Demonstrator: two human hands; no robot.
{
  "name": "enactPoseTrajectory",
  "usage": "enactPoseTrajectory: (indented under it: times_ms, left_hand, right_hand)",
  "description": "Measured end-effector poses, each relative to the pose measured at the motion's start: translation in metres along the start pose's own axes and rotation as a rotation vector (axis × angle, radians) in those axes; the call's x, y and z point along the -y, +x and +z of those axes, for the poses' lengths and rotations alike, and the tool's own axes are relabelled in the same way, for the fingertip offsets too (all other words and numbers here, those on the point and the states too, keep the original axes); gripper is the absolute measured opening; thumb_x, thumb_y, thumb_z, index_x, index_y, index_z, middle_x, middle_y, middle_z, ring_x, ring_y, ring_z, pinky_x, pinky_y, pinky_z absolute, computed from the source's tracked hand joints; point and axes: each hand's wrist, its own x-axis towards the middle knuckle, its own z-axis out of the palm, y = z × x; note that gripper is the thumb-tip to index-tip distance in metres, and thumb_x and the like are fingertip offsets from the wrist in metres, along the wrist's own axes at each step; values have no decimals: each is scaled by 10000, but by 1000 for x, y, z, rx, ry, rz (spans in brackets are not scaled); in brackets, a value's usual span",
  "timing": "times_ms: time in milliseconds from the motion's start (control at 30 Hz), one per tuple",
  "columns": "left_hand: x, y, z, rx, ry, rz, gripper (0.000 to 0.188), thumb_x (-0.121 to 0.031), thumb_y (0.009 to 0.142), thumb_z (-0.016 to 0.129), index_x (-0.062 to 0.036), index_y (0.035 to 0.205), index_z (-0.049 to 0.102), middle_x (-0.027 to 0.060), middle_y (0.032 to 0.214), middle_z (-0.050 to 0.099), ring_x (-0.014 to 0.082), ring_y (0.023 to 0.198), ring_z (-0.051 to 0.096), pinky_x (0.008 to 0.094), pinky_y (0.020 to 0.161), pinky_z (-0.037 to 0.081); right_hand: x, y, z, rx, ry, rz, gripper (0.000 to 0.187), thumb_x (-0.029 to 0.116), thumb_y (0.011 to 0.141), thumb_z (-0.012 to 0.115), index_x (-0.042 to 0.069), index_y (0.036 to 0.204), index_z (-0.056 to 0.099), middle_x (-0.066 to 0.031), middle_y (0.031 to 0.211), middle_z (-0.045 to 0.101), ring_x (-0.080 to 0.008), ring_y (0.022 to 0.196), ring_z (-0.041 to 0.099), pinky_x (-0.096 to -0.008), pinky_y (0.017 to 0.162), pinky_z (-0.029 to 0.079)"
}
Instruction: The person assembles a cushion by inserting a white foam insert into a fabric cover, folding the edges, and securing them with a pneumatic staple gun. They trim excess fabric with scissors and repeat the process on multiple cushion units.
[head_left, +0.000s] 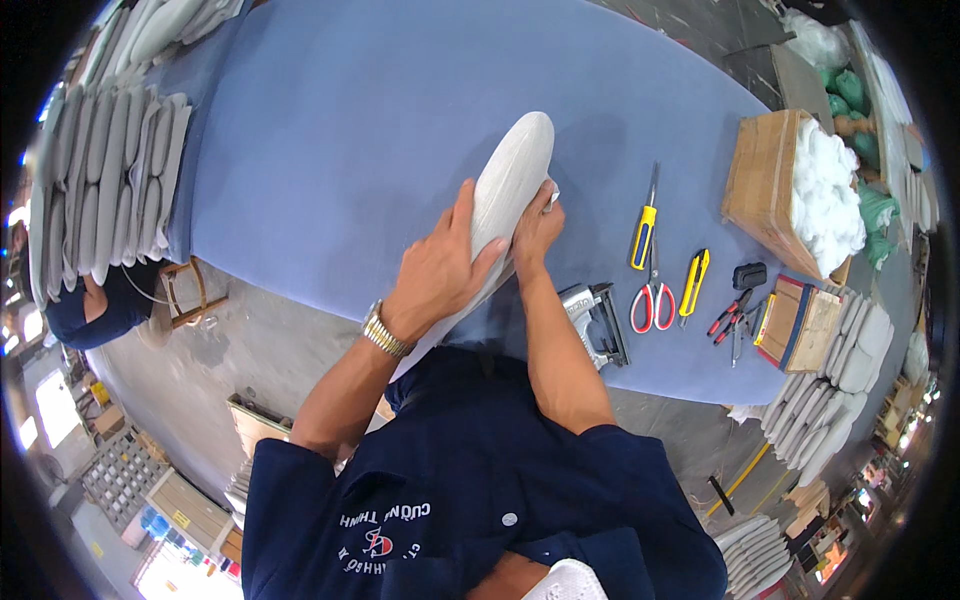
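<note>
A long grey padded cushion [515, 165] stands tilted on its edge over the blue table, its rounded end pointing away from me. My left hand [445, 262], with a metal watch on the wrist, grips its left side, thumb and fingers apart across the fabric. At the cushion's right side, my right hand [538, 228] has its fingers closed around a small white tuft [553, 196], which looks like stuffing. The hand lies against the cushion, whose underside is hidden. The cushion's near end runs down behind my left wrist.
On the blue table [330, 150], to the right, lie a staple gun [590, 325], yellow screwdriver [645, 238], red-handled scissors [653, 305], yellow utility knife [694, 285] and pliers [730, 315]. Beyond stands a cardboard box [762, 170] of white stuffing [825, 205]. Grey cushions [110, 180] stack at left; a person sits nearby.
</note>
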Motion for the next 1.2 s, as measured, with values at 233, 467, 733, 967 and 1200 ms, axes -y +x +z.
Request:
enactPoseTrajectory:
  times_ms: [233, 467, 733, 967, 1200]
  left_hand:
    - [-29, 129, -5, 82, 75, -40, 711, -362, 1044, 574, 73, 1547, 323, 342, 1342, 605, 484, 1186, 637, 532, 947, 548]
    - [57, 126, -22, -187, -82, 170, 647, -416, 1025, 625, 15, 1489, 487, 257, 1375, 635, 415, 1212, 644, 471, 1047, 498]
    - [205, -89, -15, -136, -420, -536, 562, -448, 1022, 658, 17, 1337, 647, 117, 1155, 718, 235, 1092, 658, 363, 951, 507]
    - [248, -122, 74, -634, -1062, -732, 579, -471, 1072, 571, 2, 1401, 628, 142, 1330, 681, 227, 1217, 619, 353, 1080, 452]
    - [271, -120, 40, -421, -733, -721, 572, -439, 1116, 485, 52, 1360, 646, 140, 1281, 713, 179, 1140, 636, 337, 1031, 484]
  right_hand:
    - [-7, 2, 8, -65, -111, 5, 543, 433, 1100, 434, -18, 1181, 727, -266, 1052, 750, -439, 991, 723, -493, 832, 528]
    - [-5, 18, -4, 113, -68, -104, 446, 392, 1055, 580, -24, 1081, 738, -217, 905, 726, -396, 847, 689, -482, 804, 517]
    - [-7, 72, -48, 469, -327, -599, 353, 326, 955, 728, -14, 1035, 781, -197, 1542, 507, -387, 1368, 505, -477, 1120, 432]
    - [28, 97, -32, 829, -296, -390, 366, 366, 965, 719, 18, 1044, 798, -203, 1647, 379, -409, 1526, 334, -490, 1223, 327]
    - [66, 49, -53, 663, -421, -537, 365, 374, 935, 745, 15, 987, 788, -251, 1478, 515, -429, 1351, 474, -504, 1120, 403]
